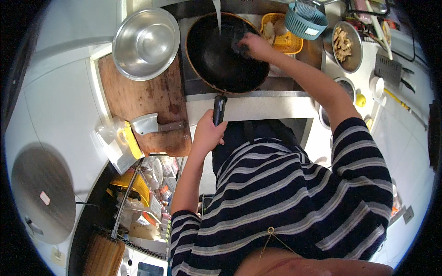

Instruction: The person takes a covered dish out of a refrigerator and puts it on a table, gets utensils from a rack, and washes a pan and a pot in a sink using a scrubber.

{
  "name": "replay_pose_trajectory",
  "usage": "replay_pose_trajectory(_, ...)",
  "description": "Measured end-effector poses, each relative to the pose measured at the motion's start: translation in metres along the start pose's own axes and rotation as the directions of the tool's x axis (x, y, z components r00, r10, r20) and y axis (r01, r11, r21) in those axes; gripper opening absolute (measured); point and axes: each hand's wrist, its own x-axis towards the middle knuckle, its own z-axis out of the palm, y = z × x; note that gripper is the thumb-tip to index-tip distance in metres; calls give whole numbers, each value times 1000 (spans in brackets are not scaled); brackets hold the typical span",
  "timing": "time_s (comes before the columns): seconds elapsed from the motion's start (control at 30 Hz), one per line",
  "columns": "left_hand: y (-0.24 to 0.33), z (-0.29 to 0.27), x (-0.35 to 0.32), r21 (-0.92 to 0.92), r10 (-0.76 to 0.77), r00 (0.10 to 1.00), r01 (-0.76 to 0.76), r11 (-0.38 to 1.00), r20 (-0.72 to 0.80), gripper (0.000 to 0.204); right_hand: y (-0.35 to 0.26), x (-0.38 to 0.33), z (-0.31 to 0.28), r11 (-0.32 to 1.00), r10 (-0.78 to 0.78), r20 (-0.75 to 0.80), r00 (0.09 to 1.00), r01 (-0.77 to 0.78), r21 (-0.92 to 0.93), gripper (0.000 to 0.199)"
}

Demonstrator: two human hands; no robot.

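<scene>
A black wok [221, 69] with a worn brownish rim sits over the sink, and a stream of water [218, 20] runs down into it. My left hand [209, 131] is wrapped round the wok's black handle [220, 109]. My right hand [256, 47] reaches inside the wok on its right side, fingers closed on a dark, rough-looking scouring pad [241, 47]. The pad is partly hidden by the fingers and hard to make out against the black metal.
Left of the wok, a steel basin [146, 43] rests on a wooden cutting board [138, 94] with a cleaver [152, 124]. Yellow [290, 45] and blue [306, 22] baskets stand right of it. Farther right are a bowl of brown food pieces [347, 48] and a slotted turner [388, 68].
</scene>
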Motion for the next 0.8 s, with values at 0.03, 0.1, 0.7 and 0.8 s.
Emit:
replay_pose_trajectory(0.03, 1, 0, 1, -6, -1, 1000, 1, 1000, 4, 21, -1, -5, 12, 995, -91, 6, 996, 91, 39, 45)
replay_pose_trajectory(0.1, 0, 0, 2, -18, -17, 1000, 17, 1000, 9, 21, -7, -15, 29, 981, -190, 159, 969, 182, 61, 47)
replay_pose_trajectory(0.7, 15, -1, -5, 208, -36, 999, 41, 977, -29, 24, -63, -13, 21, 860, -474, 184, 861, 407, 309, 39)
replay_pose_trajectory(0.8, 23, 0, -4, 199, -28, 1000, 27, 980, 3, 24, 20, -24, 17, 969, -206, 152, 967, 223, -106, 34)
